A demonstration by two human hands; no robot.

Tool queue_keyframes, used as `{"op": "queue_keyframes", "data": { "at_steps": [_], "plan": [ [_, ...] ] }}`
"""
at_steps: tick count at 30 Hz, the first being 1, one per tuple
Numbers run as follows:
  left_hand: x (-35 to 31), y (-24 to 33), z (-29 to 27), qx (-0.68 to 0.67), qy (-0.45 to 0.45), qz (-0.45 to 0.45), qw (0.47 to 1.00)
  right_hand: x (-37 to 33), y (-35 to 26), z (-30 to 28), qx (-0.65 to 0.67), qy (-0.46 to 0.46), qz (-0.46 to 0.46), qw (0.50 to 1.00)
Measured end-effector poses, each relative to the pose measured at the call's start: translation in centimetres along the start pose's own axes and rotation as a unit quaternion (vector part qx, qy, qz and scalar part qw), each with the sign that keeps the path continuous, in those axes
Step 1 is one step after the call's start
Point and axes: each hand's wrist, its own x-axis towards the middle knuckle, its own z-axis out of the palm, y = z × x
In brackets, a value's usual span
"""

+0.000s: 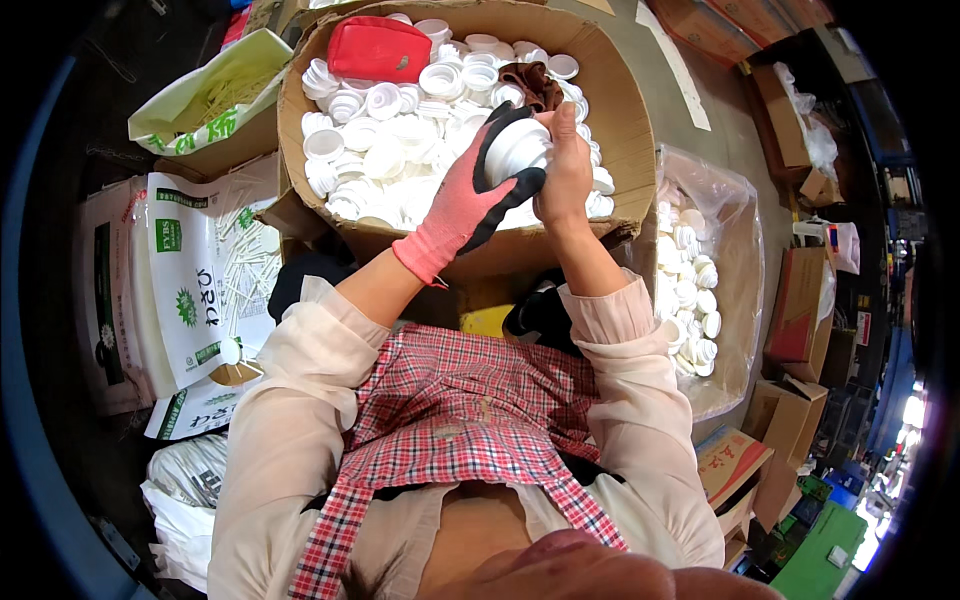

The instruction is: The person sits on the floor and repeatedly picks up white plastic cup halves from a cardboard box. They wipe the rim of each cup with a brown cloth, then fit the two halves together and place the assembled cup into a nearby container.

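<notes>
Over the near right part of a large cardboard box (pixel 625 90), both my hands come together around a round white plastic part with stepped rings (pixel 518 150). My left hand (pixel 465 200), in a pink glove with black fingertips, wraps its thumb and fingers round the part's left side. Bare, my right hand (pixel 567 165) presses against its right side with the thumb up; some of its fingers are hidden behind. Many similar white plastic parts (pixel 385 160) fill the box below. A red pouch (pixel 380 50) and a crumpled brown cloth (pixel 533 84) lie on top of them.
At right stands a plastic-lined box (pixel 735 215) with more white parts (pixel 690 290). To the left are a white sack (pixel 170 270) with thin white sticks (pixel 245 260) and an open bag (pixel 150 120) of pale sticks. Cardboard boxes (pixel 785 430) and a green case (pixel 820 550) stand farther right.
</notes>
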Motion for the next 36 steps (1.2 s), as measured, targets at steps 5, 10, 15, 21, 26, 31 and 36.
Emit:
{"op": "queue_keyframes", "data": {
  "at_steps": [5,10,15,21,26,31,36],
  "plan": [
    [-0.4,0.1,-0.4,0.074,0.015,-0.011,0.997,0.3,0.2,0.0,-0.014,-0.003,-0.022,1.000],
    [1.5,1.2,-1.3,-0.068,-0.001,-0.093,0.993,0.8,0.2,-0.1,0.128,-0.055,0.107,0.984],
    [2.2,-0.5,-2.4,-0.451,-0.074,-0.195,0.868,1.1,-1.2,-2.5,0.196,-0.154,0.205,0.946],
    [2.3,-2.4,-4.5,-0.402,-0.019,-0.235,0.885,2.0,0.6,-13.5,0.176,-0.023,0.110,0.978],
    [3.7,-1.1,-7.7,-0.378,0.131,-0.248,0.882,-1.3,14.6,-38.6,-0.005,0.332,0.245,0.911],
    [3.5,-1.2,-13.1,-0.412,0.150,-0.112,0.891,-3.3,15.0,-40.8,-0.176,0.350,0.318,0.863],
    [5.0,2.1,-14.0,-0.316,0.361,-0.023,0.877,5.9,10.8,-29.7,-0.322,0.046,0.019,0.946]
  ]
}}
